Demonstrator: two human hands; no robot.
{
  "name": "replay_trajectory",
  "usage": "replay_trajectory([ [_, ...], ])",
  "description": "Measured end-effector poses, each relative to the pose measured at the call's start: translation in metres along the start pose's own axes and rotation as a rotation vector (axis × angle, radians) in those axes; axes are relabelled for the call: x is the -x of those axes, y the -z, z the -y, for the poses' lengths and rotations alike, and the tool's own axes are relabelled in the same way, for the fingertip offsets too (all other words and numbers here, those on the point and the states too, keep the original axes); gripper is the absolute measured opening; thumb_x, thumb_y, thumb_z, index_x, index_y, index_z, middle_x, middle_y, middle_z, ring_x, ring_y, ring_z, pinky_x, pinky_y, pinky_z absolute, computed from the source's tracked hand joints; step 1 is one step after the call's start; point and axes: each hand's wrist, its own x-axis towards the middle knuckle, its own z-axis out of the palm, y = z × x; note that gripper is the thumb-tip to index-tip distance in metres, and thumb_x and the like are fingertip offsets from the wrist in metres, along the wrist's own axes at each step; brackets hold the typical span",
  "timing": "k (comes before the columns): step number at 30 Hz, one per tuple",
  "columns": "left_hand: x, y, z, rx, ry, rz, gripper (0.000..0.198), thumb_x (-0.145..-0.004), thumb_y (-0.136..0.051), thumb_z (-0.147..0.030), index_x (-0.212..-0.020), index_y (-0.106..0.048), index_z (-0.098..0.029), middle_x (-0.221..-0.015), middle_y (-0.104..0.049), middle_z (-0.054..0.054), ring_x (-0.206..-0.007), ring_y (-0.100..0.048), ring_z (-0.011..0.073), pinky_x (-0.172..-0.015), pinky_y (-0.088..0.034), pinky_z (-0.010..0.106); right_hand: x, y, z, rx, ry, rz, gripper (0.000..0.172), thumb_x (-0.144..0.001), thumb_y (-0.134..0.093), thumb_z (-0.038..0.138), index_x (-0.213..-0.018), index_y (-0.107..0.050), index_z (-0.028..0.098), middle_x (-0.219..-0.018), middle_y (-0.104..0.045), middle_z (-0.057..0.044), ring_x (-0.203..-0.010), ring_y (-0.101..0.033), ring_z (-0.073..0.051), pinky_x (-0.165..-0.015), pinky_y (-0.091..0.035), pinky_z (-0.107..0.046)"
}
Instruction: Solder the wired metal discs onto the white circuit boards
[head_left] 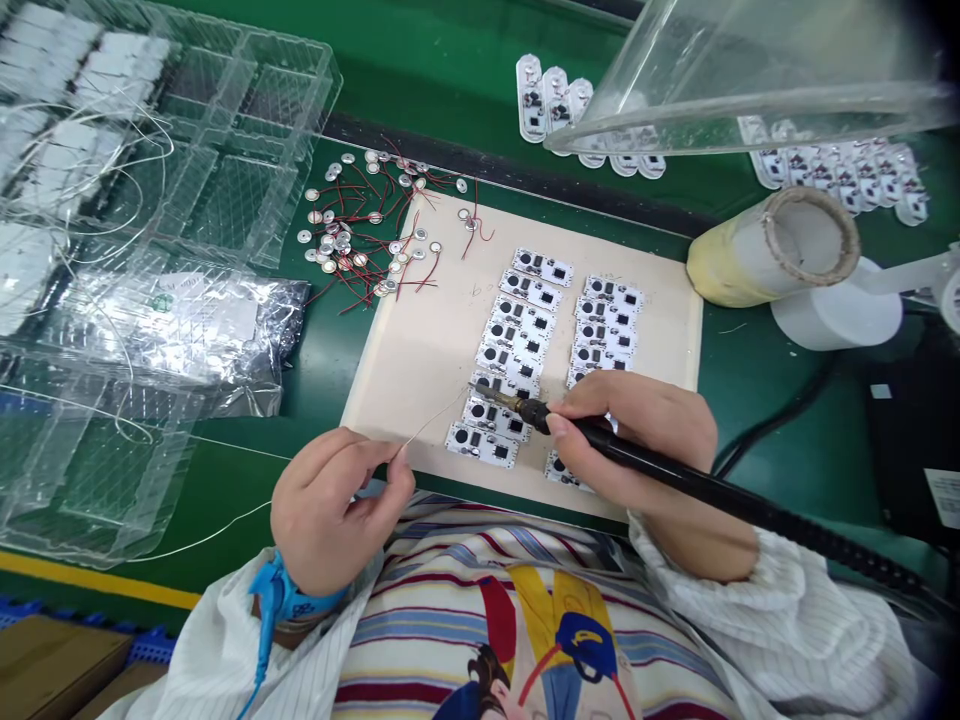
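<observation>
My right hand [637,435] is shut around the black handle of a soldering iron [660,465], whose metal tip [487,393] rests at or just above a white circuit board [495,417]. My left hand [337,510] pinches a thin solder wire [431,422], which runs towards the iron's tip. Two columns of white circuit boards [525,320] lie on a beige mat [420,350], and my right hand hides part of the right column. Higher on the mat sits a heap of small metal discs with red and black leads [360,235].
Clear plastic trays [187,180] and a silver bag [172,320] lie at the left. At the upper right are a clear plastic cover [750,80], more boards [840,175] and a tape roll [772,247]. A black cable [780,420] crosses the green bench.
</observation>
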Motion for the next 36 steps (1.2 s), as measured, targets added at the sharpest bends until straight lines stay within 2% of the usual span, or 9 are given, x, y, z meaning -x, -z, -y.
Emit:
replay_trajectory([
  [6,-0.0005,-0.0019,0.0014,0.007,-0.002,0.007,0.009,-0.075,-0.07,-0.012,-0.074,-0.062,-0.017,-0.063,-0.059,-0.002,-0.056,-0.055,0.0093,-0.05,-0.043,0.021,-0.0004,-0.0004,0.0019,0.022,0.016,0.005,0.017,-0.078,-0.064,0.011,-0.084,-0.055,0.024,-0.064,-0.062,0.001,-0.055,-0.06,-0.016,-0.049,-0.05,-0.029],
  [13,-0.0013,-0.0045,0.0022,0.03,-0.018,0.004,0.011,-0.073,-0.071,-0.009,-0.073,-0.062,-0.015,-0.062,-0.057,-0.002,-0.054,-0.05,0.0079,-0.048,-0.039,0.02,-0.0003,-0.0014,0.0004,-0.003,0.107,0.001,0.02,-0.074,-0.066,0.011,-0.085,-0.056,0.023,-0.065,-0.062,-0.001,-0.057,-0.062,-0.016,-0.05,-0.052,-0.028],
  [22,-0.0017,-0.0059,0.0013,0.04,-0.011,-0.01,0.012,-0.073,-0.072,-0.008,-0.075,-0.062,-0.015,-0.063,-0.058,-0.002,-0.053,-0.047,0.007,-0.05,-0.039,0.02,0.0039,-0.0021,-0.0002,-0.008,0.088,-0.031,0.019,-0.074,-0.067,0.01,-0.084,-0.057,0.022,-0.065,-0.063,-0.002,-0.057,-0.062,-0.016,-0.049,-0.051,-0.028],
  [27,-0.0019,-0.0055,0.0013,0.037,-0.012,-0.011,0.012,-0.073,-0.072,-0.008,-0.075,-0.063,-0.015,-0.062,-0.057,-0.002,-0.051,-0.045,0.0063,-0.05,-0.039,0.02,0.0076,0.0007,0.0026,0.014,-0.015,-0.039,0.016,-0.078,-0.066,0.011,-0.084,-0.058,0.023,-0.069,-0.064,-0.002,-0.059,-0.062,-0.017,-0.05,-0.052,-0.031],
  [36,-0.0043,-0.009,0.0019,0.042,-0.011,-0.001,0.01,-0.073,-0.071,-0.008,-0.073,-0.063,-0.014,-0.061,-0.056,-0.002,-0.053,-0.048,0.008,-0.05,-0.04,0.021,0.0053,-0.0031,0.0014,0.015,0.025,-0.033,0.018,-0.077,-0.065,0.008,-0.085,-0.057,0.023,-0.067,-0.065,-0.001,-0.059,-0.062,-0.016,-0.05,-0.051,-0.029],
])
